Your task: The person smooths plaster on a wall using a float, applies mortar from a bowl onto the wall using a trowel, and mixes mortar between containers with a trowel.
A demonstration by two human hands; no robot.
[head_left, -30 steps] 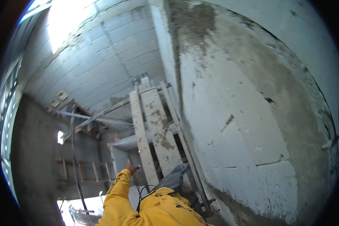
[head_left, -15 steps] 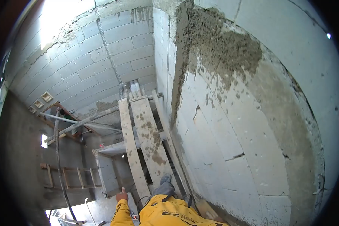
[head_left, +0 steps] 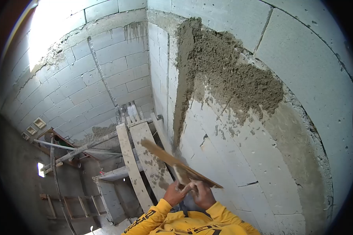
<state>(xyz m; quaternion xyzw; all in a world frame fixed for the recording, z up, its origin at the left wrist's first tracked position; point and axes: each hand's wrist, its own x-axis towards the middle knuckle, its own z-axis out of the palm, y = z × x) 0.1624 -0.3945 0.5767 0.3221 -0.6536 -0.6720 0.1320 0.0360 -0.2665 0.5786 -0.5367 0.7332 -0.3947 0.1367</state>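
In front of my chest I hold a plastering float (head_left: pixel 161 153), a long, thin brown board with a pale handle on its near side. It is tilted, one end pointing up and left. My left hand (head_left: pixel 175 193) is closed at the handle, its thumb and fingers meeting my right hand (head_left: pixel 202 195). That right hand is also closed around the handle end. Rough wet mortar (head_left: pixel 235 74) covers the upper part of the block wall (head_left: pixel 223 164) beyond, with a smoother strip running down the corner.
Two spattered scaffold planks (head_left: pixel 145 141) run away below me, with gaps beside them. Poles (head_left: pixel 82 148) cross at left, above a lower floor. A wooden ladder-like frame (head_left: pixel 74 196) lies lower left. Pipes (head_left: pixel 131 111) stand at the corner.
My hands have come together in front of me, and the float is now in view between them. My left hand was low at the side. The view has shifted toward the right wall.
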